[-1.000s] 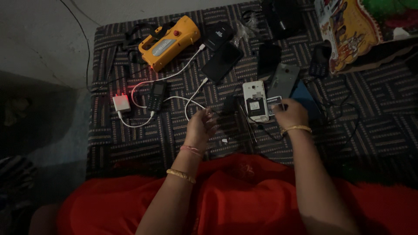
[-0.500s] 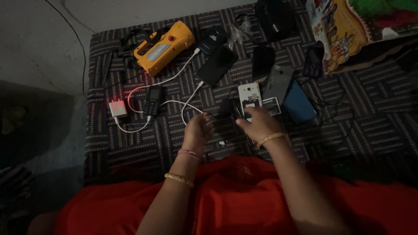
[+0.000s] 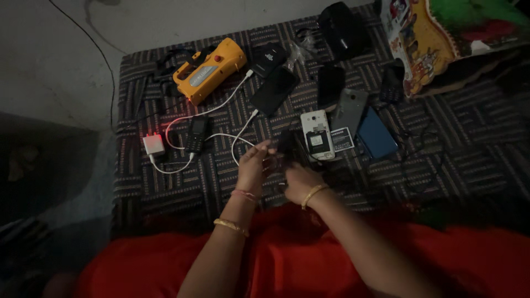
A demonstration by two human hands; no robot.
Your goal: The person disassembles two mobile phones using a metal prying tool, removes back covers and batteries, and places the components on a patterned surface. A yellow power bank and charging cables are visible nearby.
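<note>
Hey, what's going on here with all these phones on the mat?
A person sits at a patterned mat strewn with phones and parts. Both hands meet over a small dark object, too dim to identify: the left hand pinches at it and the right hand is closed beside it. Just beyond lies a white phone with its back cover off. Further left, a small keypad phone is wired by white cable to a white charger, with a yellow lantern-like device behind.

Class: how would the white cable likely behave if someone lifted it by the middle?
The white cable lies in loose curves, so it is probably floppy and would sag. It seems plugged into the white charger, so lifting may drag that along.
</note>
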